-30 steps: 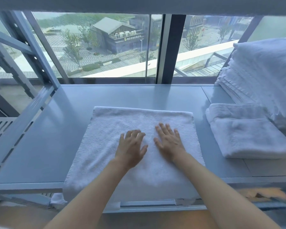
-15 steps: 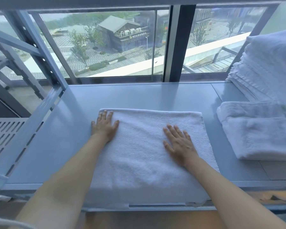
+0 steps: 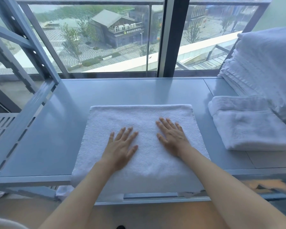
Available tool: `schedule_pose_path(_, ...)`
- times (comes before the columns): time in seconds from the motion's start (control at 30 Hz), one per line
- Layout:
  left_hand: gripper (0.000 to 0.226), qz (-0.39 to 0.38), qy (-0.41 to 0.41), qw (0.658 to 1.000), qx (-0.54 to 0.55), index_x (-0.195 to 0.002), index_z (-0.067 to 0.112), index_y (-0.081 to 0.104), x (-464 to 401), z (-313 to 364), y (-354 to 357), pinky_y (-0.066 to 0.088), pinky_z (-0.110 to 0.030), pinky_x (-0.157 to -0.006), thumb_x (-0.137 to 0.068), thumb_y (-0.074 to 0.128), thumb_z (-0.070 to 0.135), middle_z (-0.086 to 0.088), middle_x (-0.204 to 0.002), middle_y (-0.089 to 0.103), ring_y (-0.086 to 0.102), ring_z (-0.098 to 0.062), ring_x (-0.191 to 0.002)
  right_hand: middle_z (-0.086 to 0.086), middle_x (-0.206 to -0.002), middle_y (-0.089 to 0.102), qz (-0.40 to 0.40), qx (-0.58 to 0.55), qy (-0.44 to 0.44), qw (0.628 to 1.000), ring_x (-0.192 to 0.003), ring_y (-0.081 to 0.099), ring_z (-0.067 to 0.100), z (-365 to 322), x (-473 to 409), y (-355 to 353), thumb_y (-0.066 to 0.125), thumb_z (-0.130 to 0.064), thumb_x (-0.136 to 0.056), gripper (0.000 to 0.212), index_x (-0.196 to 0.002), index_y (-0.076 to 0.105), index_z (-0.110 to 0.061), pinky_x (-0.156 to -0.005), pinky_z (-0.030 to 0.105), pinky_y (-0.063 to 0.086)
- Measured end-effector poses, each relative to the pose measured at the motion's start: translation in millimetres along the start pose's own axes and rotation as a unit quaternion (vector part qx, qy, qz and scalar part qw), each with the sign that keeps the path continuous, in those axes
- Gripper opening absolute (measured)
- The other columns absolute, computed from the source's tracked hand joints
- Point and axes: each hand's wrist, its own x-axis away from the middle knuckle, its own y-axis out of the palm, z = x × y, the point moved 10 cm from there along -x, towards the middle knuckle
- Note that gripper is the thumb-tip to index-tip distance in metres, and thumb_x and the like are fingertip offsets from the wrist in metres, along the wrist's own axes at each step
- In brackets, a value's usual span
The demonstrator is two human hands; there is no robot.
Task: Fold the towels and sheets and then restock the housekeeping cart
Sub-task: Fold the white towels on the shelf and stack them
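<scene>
- White towel (image 3: 139, 123) lies at the shelf (image 3: 56, 138) front edge, its near end hanging over.
- Left hand (image 3: 120, 146) and right hand (image 3: 172, 137) press flat, fingers straight, likely smoothing it for folding.
- Folded towel (image 3: 251, 126) waits at 3 o'clock.

Towel: white terry towel (image 3: 139, 118), folded flat rectangle, on pale grey metal shelf (image 3: 59, 133); near edge hangs over shelf front.
L hand (image 3: 120, 147): flat, palm down, fingers straight & spread, on towel left of centre.
R hand (image 3: 172, 136): flat, same, right of centre; hands apart.
Right side: smaller folded white towel (image 3: 248, 126), tall stack of white linen (image 3: 262, 68) behind it.
Behind: window (image 3: 96, 38), buildings outside.
</scene>
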Motion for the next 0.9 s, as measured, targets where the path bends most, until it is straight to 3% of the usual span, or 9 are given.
schedule_pose_path(0.23,0.066,-0.012,-0.007,1.0,0.01,-0.161,0.044,-0.008,64.7,24.4,15.1,-0.009,-0.051,-0.126,-0.101,0.007,0.067,0.017,-0.169,-0.019,-0.024,-0.011,-0.154,-0.017,-0.17,-0.012,-0.02,0.005,-0.034,0.999,-0.156,-0.016,0.008,-12.1,64.4,14.1,0.023,-0.055,-0.106,0.064,-0.164,0.0,-0.038,-0.127,0.04,-0.008)
schedule_pose_path(0.4,0.064,0.029,0.017,0.999,0.004,-0.163,0.04,0.007,117.3,48.8,28.8,0.0,-0.052,-0.123,-0.106,0.02,0.065,0.012,-0.172,0.0,-0.004,-0.016,-0.159,-0.018,-0.17,-0.016,0.006,0.035,-0.038,0.999,-0.156,-0.019,0.009,-16.8,130.5,27.1,0.013,-0.06,-0.106,0.064,-0.163,-0.005,-0.037,-0.126,0.04,-0.009)
schedule_pose_path(0.63,0.062,0.008,0.004,1.0,0.01,-0.158,0.05,-0.015,89.8,43.0,19.7,-0.012,-0.046,-0.124,-0.1,-0.002,0.071,0.021,-0.167,-0.023,-0.028,-0.006,-0.152,-0.02,-0.169,-0.017,-0.005,0.021,-0.018,1.0,-0.155,-0.02,0.006,-8.5,103.4,17.8,0.018,-0.061,-0.104,0.066,-0.163,-0.001,-0.039,-0.127,0.041,-0.008)
schedule_pose_path(0.9,0.065,0.033,-0.02,0.999,0.005,-0.161,0.047,-0.002,101.1,12.9,14.4,-0.004,-0.043,-0.126,-0.101,0.003,0.071,0.02,-0.169,-0.013,-0.018,-0.007,-0.155,-0.022,-0.17,-0.011,0.012,0.025,-0.055,0.998,-0.156,-0.013,0.004,7.7,124.6,11.8,0.019,-0.065,-0.105,0.066,-0.163,0.002,-0.041,-0.128,0.042,0.002)
